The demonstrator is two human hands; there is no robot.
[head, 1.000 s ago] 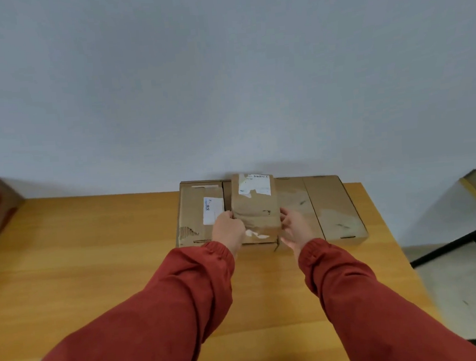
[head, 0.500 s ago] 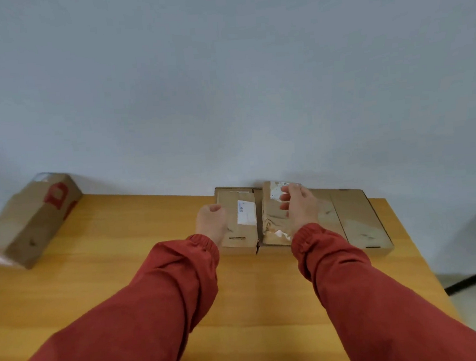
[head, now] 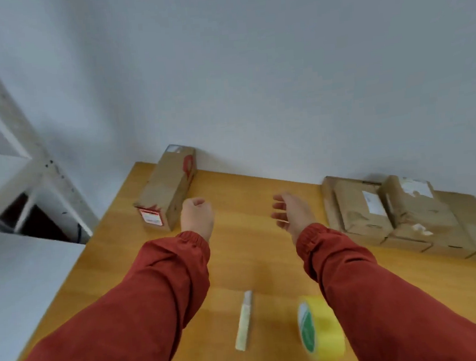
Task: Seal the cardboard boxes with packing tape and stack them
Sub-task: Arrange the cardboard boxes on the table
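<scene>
Currently both hands are hovering over the wooden table (head: 252, 267) and holding nothing. Left hand (head: 197, 219) is hanging with fingers loosely curled, just beside the near end of a long cardboard box (head: 165, 193); cannot tell if it is touching. Right hand (head: 292, 211) is hanging with fingers relaxed and slightly spread, near the box stack (head: 405, 218) but apart from it. Long cardboard box is lying on its side at the table's far left, showing red print on one face and a red-bordered label on the near end. Box stack is sitting at the far right by the wall (head: 251, 79): two labelled brown boxes are resting on a lower layer of flat ones. Yellow tape roll (head: 321, 327) is standing on edge near the table's front, beside the right sleeve (head: 382, 297). Pale utility knife (head: 244, 320) is lying flat left of the roll, apart from it. White shelving (head: 17, 175) is standing off the table's left side. Motion blur is softening the details.
</scene>
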